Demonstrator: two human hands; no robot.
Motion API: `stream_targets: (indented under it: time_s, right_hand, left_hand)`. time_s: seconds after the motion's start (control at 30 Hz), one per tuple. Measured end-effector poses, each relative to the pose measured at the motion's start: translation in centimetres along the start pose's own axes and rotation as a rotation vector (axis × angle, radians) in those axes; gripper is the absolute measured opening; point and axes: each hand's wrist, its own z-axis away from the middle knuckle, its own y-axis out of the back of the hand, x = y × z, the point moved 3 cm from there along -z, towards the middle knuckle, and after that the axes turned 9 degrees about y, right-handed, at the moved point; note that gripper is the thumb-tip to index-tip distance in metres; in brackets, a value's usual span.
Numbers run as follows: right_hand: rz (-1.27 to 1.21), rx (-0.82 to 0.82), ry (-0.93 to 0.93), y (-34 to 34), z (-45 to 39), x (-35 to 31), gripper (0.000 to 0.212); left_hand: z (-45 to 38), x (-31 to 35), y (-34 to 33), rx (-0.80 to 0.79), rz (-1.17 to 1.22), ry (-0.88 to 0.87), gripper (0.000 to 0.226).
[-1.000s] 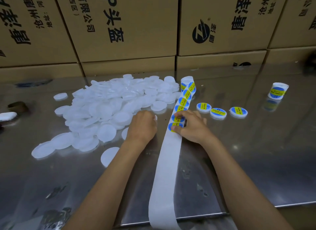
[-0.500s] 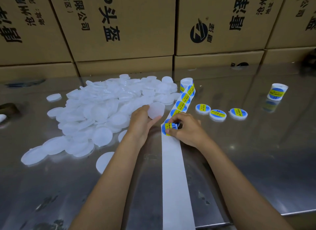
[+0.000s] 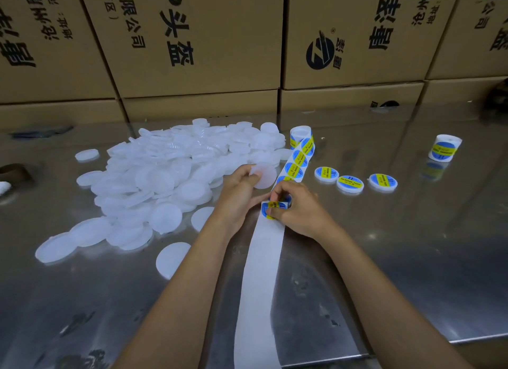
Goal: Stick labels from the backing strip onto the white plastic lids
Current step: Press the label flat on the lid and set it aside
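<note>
My left hand [image 3: 238,190] holds one white plastic lid [image 3: 264,175] between thumb and fingers, just left of the backing strip [image 3: 261,280]. My right hand [image 3: 297,208] pinches a blue and yellow label [image 3: 270,207] at the point where the labels end on the strip, its edge curled up off the backing. The white strip runs from the label roll [image 3: 301,138] toward me and over the table's front edge. A big heap of white lids [image 3: 176,171] lies to the left. Three labelled lids [image 3: 350,183] sit in a row right of the strip.
The metal table [image 3: 412,245] is backed by a wall of cardboard boxes [image 3: 198,39]. A second label roll [image 3: 444,148] stands at the far right. Single lids [image 3: 172,258] lie loose near my left forearm. A dark object [image 3: 13,171] sits at the left edge.
My left hand has lifted a lid out of the heap and brought it beside the strip. My right hand has started peeling the nearest label up from the backing.
</note>
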Motion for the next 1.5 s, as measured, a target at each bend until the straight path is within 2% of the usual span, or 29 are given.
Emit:
stream_targets:
  time_s: [0.1, 0.17, 0.4, 0.47, 0.67, 0.8, 1.1, 1.5]
  right_hand:
    - [-0.018, 0.016, 0.01, 0.1, -0.1, -0.1, 0.024]
    - [-0.113, 0.05, -0.014, 0.3, -0.2, -0.1, 0.021]
    - [-0.77, 0.253, -0.175, 1.7, -0.5, 0.1, 0.017]
    - [-0.87, 0.306, -0.191, 1.9, -0.5, 0.2, 0.019]
    - [-0.682, 0.32, -0.157, 1.8, -0.5, -0.1, 0.022]
    - [-0.566, 0.358, -0.092, 1.7, -0.5, -0.7, 0.024]
    - [-0.506, 0.359, -0.069, 1.4, -0.5, -0.5, 0.029]
    - [-0.458, 0.37, -0.046, 1.1, -0.6, -0.2, 0.03]
  left_hand:
    - [0.0, -0.2, 0.1, -0.032, 0.013, 0.049, 0.022]
    - [0.1, -0.2, 0.3, -0.044, 0.032, 0.072, 0.023]
    - [0.1, -0.3, 0.5, -0.091, 0.092, 0.107, 0.023]
    - [0.1, -0.5, 0.4, -0.104, 0.116, 0.14, 0.029]
    - [1.0, -0.3, -0.2, -0.226, 0.234, 0.175, 0.03]
    - [1.2, -0.4, -0.5, -0.248, 0.252, 0.174, 0.033]
    - [1.7, -0.3, -0.9, -0.301, 0.299, 0.153, 0.025]
    - [1.6, -0.5, -1.0, -0.308, 0.281, 0.136, 0.027]
